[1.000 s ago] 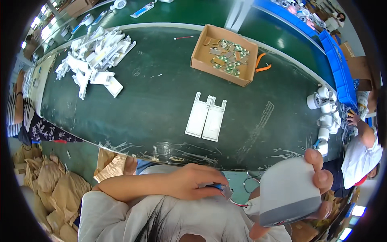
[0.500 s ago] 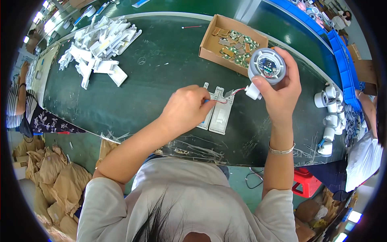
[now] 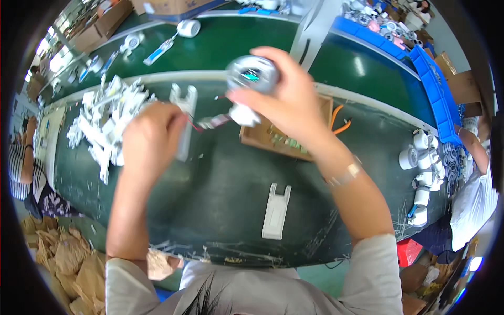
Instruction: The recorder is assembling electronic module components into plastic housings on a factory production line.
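Note:
My right hand [image 3: 291, 97] grips a round grey-and-white lamp head [image 3: 253, 74], with a small circuit board showing inside its ring and a white neck [image 3: 244, 114] pointing down. Thin red wires and a small connector [image 3: 212, 122] run from the neck toward my left hand [image 3: 152, 137]. The fingers of that hand are closed on a long white forked plastic panel [image 3: 187, 126], blurred by motion and partly hidden behind them. A second white forked panel [image 3: 276, 212] lies flat on the dark green table, apart from both hands.
A heap of white plastic parts [image 3: 113, 118] lies at left. Behind my right forearm are a cardboard box [image 3: 252, 137] of small circuit boards and orange-handled pliers [image 3: 344, 126]. White round parts [image 3: 420, 157] line the right. Beyond the table runs a green conveyor [image 3: 226, 44] carrying lamp pieces.
Both hands have moved away from me and left, carrying the lamp head and one panel off the table's middle. The other panel stays lying there. The view has shifted, showing more of the conveyor.

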The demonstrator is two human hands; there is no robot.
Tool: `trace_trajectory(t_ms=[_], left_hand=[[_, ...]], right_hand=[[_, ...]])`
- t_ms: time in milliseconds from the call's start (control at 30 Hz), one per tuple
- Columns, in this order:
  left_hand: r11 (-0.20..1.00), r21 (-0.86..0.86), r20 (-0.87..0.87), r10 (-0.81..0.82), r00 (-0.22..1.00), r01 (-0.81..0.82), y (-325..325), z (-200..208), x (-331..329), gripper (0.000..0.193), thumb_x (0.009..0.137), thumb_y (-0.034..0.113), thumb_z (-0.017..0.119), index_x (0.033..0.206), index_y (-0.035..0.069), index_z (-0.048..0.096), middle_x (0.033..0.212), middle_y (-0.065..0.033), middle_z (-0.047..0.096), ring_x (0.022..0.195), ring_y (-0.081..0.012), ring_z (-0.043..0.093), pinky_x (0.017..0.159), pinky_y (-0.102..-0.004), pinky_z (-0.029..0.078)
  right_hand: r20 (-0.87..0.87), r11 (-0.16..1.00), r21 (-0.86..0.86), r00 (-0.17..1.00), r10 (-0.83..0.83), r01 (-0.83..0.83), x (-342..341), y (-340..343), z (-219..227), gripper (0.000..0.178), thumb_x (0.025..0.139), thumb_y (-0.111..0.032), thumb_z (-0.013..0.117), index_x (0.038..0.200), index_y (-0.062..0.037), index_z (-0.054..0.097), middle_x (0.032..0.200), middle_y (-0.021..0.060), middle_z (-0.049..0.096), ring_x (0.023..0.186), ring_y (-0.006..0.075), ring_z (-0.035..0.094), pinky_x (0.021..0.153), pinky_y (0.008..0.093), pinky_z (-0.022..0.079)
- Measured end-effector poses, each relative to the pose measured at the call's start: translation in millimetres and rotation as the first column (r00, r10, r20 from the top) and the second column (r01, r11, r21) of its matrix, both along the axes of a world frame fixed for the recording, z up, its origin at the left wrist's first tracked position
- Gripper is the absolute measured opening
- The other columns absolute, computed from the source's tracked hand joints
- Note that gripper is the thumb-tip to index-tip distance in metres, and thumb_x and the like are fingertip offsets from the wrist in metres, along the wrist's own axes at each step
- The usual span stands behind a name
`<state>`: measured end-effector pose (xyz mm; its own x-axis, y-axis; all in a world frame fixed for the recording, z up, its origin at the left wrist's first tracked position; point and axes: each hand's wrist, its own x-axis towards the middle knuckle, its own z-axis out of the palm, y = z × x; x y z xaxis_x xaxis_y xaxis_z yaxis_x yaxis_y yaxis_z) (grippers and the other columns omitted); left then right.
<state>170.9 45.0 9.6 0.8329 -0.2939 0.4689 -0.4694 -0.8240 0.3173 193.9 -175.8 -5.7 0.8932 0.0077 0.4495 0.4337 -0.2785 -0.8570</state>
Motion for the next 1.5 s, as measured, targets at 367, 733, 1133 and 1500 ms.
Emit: trace_trajectory(t_ms=[367, 733, 1133, 1500], left_hand=[[0.908, 0.419, -0.08, 0.052, 0.995, -0.014, 65.7, -104.8, 344.9, 0.023, 0.076, 0.016, 0.06, 0.093, 0.002, 0.059, 0.083, -0.0209, 0.062, 0.078, -0.0377, 0.06, 0.066, -0.045, 0.047], [0.964, -0.153, -0.249, -0.253, 0.935, 0.22, 60.5, -43.8, 150.6, 0.043, 0.081, -0.001, 0.054, 0.123, 0.004, 0.045, 0.107, -0.0066, 0.055, 0.079, -0.0107, 0.053, 0.07, -0.0235, 0.044], [0.613, -0.126, -0.126, -0.79, 0.6, 0.78, -118.3, 45.8, -38.1, 0.073, 0.057, 0.029, 0.079, 0.117, 0.001, 0.049, 0.115, -0.0157, 0.052, 0.108, -0.0324, 0.05, 0.091, -0.0391, 0.039], [0.426, -0.904, -0.42, -0.899, -0.127, -0.025, -90.3, 3.3, -132.1, 0.032, 0.082, 0.007, 0.059, 0.109, -0.007, 0.05, 0.079, -0.018, 0.063, 0.074, -0.0224, 0.064, 0.066, -0.0304, 0.051]], right_hand=[[-0.27, 0.857, -0.464, 0.885, -0.379, 0.225, 160.0, 28.4, -22.6, 0.065, 0.065, -0.014, 0.069, 0.118, 0.0025, 0.036, 0.113, 0.0307, 0.045, 0.103, 0.0384, 0.052, 0.084, 0.04, 0.047], [0.253, 0.048, -0.787, 0.394, -0.884, 0.615, -146.9, -323.4, -34.7, 0.046, 0.071, -0.032, 0.069, 0.109, -0.0106, 0.054, 0.107, 0.0174, 0.052, 0.098, 0.0357, 0.052, 0.082, 0.0397, 0.045], [-0.307, 0.992, -0.122, 0.95, -0.055, 0.018, -221.7, -182.4, 37.1, 0.054, 0.062, -0.014, 0.077, 0.108, -0.0029, 0.049, 0.114, 0.0125, 0.051, 0.102, 0.0205, 0.05, 0.088, 0.0322, 0.04], [-0.025, 0.852, 0.361, 0.909, 0.416, -0.38, -243.0, -103.5, 10.1, 0.07, 0.055, -0.024, 0.084, 0.113, 0.0021, 0.053, 0.116, 0.0174, 0.05, 0.106, 0.0261, 0.05, 0.09, 0.0354, 0.039]])
